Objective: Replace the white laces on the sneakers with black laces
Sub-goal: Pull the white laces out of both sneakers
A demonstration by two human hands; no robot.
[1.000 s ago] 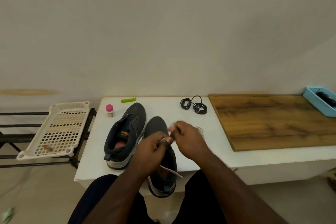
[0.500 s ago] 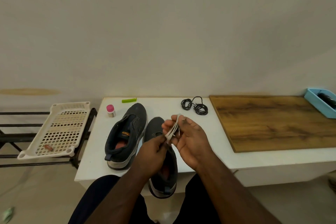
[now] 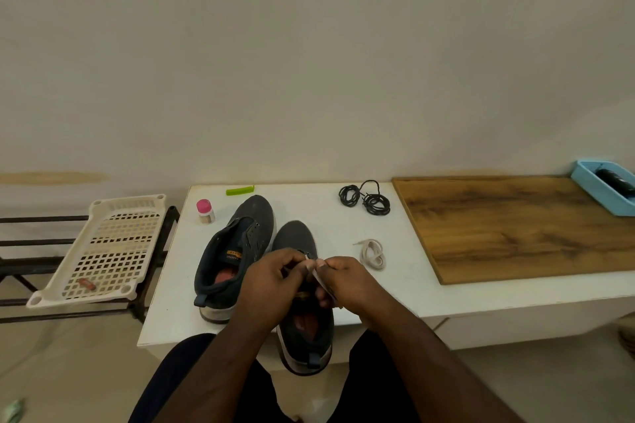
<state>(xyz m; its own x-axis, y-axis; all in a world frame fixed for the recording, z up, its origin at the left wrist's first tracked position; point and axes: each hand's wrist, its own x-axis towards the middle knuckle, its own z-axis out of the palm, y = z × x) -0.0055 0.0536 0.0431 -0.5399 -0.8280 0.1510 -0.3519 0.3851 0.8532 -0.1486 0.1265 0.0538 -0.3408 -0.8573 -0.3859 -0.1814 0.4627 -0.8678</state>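
Status: removal phase nearly done, per the head view. Left sneaker (image 3: 237, 257) shows bare eyelets, no lace visible. One white lace (image 3: 372, 253) lies coiled on the table (image 3: 395, 292), just right of the fingers and apart from them. Right sneaker (image 3: 302, 302) sits directly under both hands, heel overhanging the table's near edge; its eyelet area is mostly hidden, so remaining lacing cannot be confirmed.

Left to do (est.): clear the last white lace, then thread both black laces (image 3: 366, 197). These lie coiled at the table's far side, beyond and right of the fingers, untouched.

Fingers:
- Left hand (image 3: 271, 282): fingers curled, tips closed at the meeting point of both hands above the right sneaker. It appears to pinch a white lace end (image 3: 321, 280); contact partly hidden.
- Right hand (image 3: 347, 282): fingers curled narrow, pinching that same pale strip, which runs down from thumb and forefinger past the palm.
- Fingertips of both hands nearly touch.
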